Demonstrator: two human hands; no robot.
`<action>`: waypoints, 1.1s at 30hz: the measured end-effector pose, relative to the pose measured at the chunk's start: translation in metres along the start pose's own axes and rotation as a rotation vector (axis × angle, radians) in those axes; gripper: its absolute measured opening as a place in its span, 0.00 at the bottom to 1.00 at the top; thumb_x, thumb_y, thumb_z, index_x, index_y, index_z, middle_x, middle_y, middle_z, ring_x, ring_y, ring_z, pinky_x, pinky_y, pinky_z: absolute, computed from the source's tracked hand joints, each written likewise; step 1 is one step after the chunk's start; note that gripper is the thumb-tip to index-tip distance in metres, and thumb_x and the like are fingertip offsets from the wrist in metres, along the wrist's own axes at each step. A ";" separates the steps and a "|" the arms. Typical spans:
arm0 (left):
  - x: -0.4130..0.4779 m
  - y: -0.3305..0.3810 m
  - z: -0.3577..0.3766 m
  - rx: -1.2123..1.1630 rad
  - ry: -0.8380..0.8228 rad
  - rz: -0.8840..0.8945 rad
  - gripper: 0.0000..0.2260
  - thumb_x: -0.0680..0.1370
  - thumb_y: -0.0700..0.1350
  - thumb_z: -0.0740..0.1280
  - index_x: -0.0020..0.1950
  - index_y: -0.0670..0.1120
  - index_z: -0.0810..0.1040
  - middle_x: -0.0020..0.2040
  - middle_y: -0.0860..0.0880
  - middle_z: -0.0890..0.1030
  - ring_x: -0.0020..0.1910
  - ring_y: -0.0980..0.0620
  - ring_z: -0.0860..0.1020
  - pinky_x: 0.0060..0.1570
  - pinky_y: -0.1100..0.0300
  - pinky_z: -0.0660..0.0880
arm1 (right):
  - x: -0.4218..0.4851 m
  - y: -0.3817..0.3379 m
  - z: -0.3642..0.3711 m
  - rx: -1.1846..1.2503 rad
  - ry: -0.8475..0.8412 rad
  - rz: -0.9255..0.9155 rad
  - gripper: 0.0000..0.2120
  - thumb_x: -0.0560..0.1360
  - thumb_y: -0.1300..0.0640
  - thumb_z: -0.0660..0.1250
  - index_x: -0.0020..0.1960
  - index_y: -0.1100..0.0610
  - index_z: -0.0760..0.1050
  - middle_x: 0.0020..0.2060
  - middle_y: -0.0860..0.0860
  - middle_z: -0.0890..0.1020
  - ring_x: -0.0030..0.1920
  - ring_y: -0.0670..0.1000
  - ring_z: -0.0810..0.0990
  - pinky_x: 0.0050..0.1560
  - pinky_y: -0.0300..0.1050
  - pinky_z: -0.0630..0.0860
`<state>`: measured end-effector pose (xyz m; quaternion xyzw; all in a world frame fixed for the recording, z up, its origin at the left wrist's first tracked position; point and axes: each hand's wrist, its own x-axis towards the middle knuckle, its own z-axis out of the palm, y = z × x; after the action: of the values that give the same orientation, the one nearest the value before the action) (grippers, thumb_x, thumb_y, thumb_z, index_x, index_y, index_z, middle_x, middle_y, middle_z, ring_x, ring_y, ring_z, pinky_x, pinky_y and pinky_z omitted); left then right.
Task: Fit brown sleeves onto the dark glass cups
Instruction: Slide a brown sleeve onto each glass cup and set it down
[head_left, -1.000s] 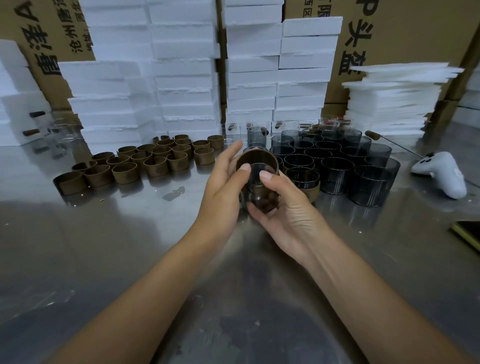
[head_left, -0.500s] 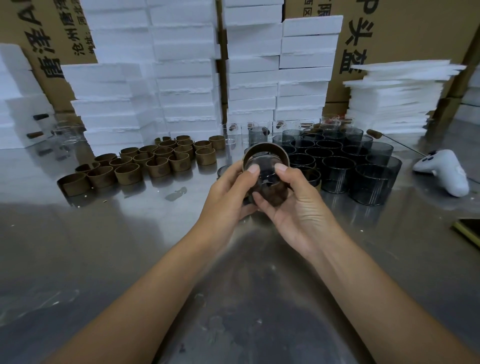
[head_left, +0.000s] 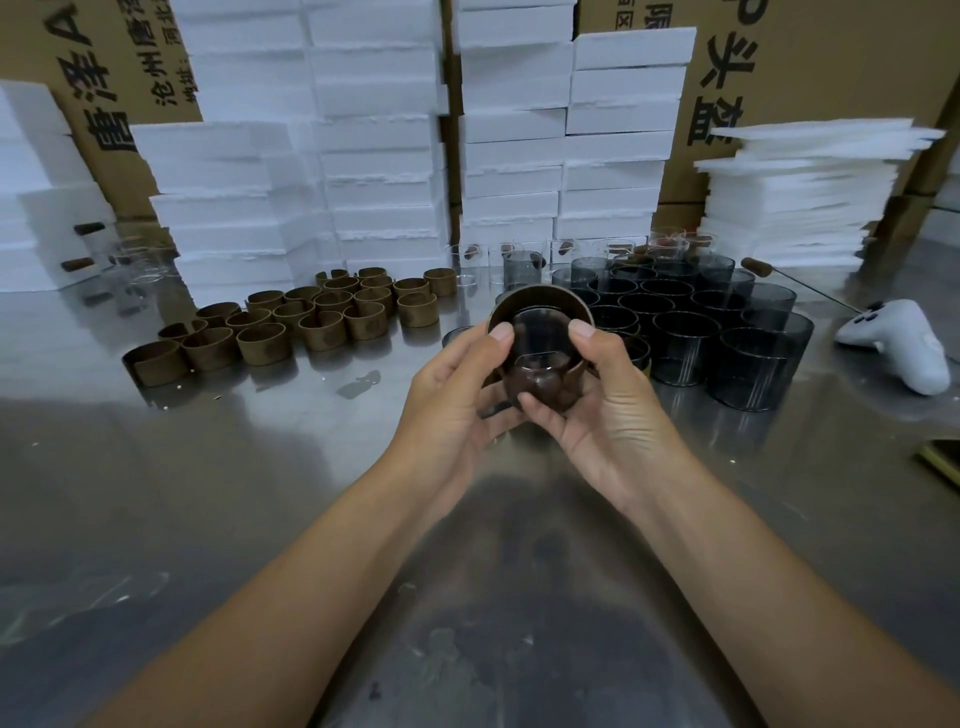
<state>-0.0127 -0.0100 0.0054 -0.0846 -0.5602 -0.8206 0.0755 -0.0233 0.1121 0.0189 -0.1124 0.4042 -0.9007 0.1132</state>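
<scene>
While our 2 hands hold it just above the steel table (head_left: 260, 493), the dark glass cup (head_left: 543, 382) is tipped with its mouth toward us. Our left hand (head_left: 457, 395) and right hand (head_left: 608, 410) each curl round it, thumbs on the top edge and fingers under the base. The brown sleeve (head_left: 519, 299) rings the cup's upper part. Farther out on the right, a cluster of dark cups (head_left: 691, 322) stands mouths up, packed side by side. To the left, loose sleeves (head_left: 311, 317) stand in rows. Behind these we see clear glasses (head_left: 467, 260), then white foam blocks (head_left: 374, 156) and cardboard boxes (head_left: 831, 62). A white controller (head_left: 904, 345) lies far right.
</scene>
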 end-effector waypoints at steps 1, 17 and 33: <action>0.000 0.000 0.000 -0.013 0.000 -0.004 0.10 0.72 0.51 0.68 0.51 0.51 0.83 0.50 0.47 0.84 0.49 0.50 0.82 0.53 0.53 0.78 | 0.000 0.000 0.000 0.000 -0.002 0.002 0.12 0.62 0.53 0.70 0.45 0.55 0.81 0.39 0.53 0.85 0.37 0.50 0.84 0.31 0.39 0.79; 0.000 0.008 -0.002 -0.097 -0.025 -0.054 0.24 0.70 0.51 0.68 0.63 0.40 0.76 0.57 0.42 0.82 0.55 0.49 0.81 0.57 0.58 0.77 | -0.001 0.004 0.001 -0.085 0.061 0.002 0.16 0.63 0.41 0.69 0.41 0.53 0.83 0.39 0.49 0.86 0.41 0.45 0.85 0.39 0.38 0.81; 0.005 0.000 -0.014 0.010 -0.054 -0.037 0.44 0.44 0.63 0.81 0.52 0.40 0.76 0.44 0.46 0.83 0.41 0.54 0.80 0.43 0.64 0.75 | 0.004 0.000 0.000 -0.069 0.100 0.078 0.13 0.75 0.45 0.63 0.47 0.55 0.78 0.40 0.50 0.80 0.38 0.46 0.75 0.35 0.38 0.70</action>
<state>-0.0188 -0.0228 0.0020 -0.0957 -0.5676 -0.8165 0.0455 -0.0275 0.1111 0.0189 -0.0555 0.4442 -0.8856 0.1239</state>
